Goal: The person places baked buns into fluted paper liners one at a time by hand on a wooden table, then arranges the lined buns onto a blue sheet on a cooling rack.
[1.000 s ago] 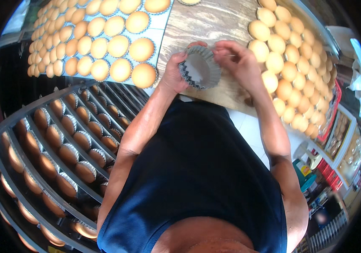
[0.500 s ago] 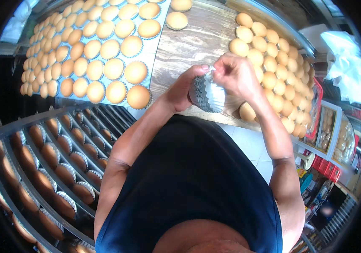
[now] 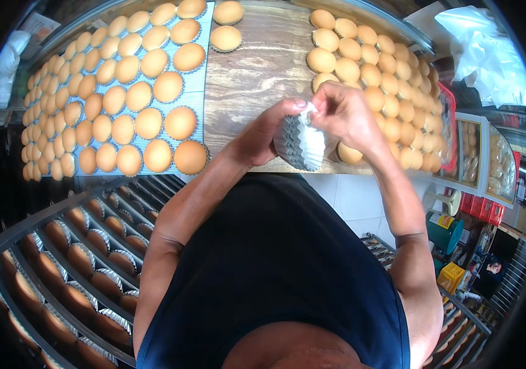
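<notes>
My left hand is wrapped round a stack of nested fluted metal baking tins, silvery and scalloped at the rims. At the upper rim of that stack, my right hand pinches the edge of the outermost tin between thumb and fingers. Both hands are close together over the wooden table. Round golden cakes cover the table to the right, and one cake sits just below my right hand. The left fingers behind the stack are partly hidden.
On the left, rows of cakes in fluted tins stand on a blue-white ribbed sheet. Below it, a dark rack holds more cakes. Clear plastic bags, a glass-fronted case and a green container are at the right.
My view has turned and shifted slightly, so more of the right-hand rack shows. Both hands keep nearly the same hold on the stack of tins.
</notes>
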`<state>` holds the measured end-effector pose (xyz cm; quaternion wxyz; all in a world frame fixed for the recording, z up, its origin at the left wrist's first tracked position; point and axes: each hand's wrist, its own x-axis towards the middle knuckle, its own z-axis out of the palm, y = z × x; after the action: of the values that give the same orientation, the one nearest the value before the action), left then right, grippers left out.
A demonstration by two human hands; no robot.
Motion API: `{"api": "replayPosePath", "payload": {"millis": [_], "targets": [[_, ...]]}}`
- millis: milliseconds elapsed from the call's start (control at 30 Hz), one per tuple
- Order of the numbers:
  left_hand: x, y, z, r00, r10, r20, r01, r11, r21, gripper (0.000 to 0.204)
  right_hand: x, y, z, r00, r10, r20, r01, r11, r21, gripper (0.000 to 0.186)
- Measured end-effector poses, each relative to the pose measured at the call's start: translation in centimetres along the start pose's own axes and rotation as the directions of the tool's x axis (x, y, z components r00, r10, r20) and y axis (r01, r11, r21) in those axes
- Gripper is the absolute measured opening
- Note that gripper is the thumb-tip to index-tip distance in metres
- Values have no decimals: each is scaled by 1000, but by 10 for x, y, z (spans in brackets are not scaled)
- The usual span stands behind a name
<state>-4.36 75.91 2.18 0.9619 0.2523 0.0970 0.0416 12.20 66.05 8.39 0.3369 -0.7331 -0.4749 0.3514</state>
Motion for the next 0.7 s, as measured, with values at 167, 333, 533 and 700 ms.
{"api": "replayPosePath", "payload": {"millis": [167, 333, 533, 700], "targets": [[0, -1, 3, 998, 27, -60, -26, 999, 27, 36, 5, 11, 0, 1000, 2, 24, -2, 1000, 23, 12], [2, -3, 1, 993, 14, -116, -8, 999, 54, 37, 12, 5, -3, 990, 92, 104, -108, 981, 159, 15], [1, -6, -6, 993, 2, -119, 1, 999, 32, 43, 19, 24, 0, 991, -32, 131, 18, 994, 109, 12], [3, -4, -9, 1000, 6, 2, -6, 993, -115, 57, 16, 2, -14, 984, 26, 174, -69, 968, 243, 7]]}}
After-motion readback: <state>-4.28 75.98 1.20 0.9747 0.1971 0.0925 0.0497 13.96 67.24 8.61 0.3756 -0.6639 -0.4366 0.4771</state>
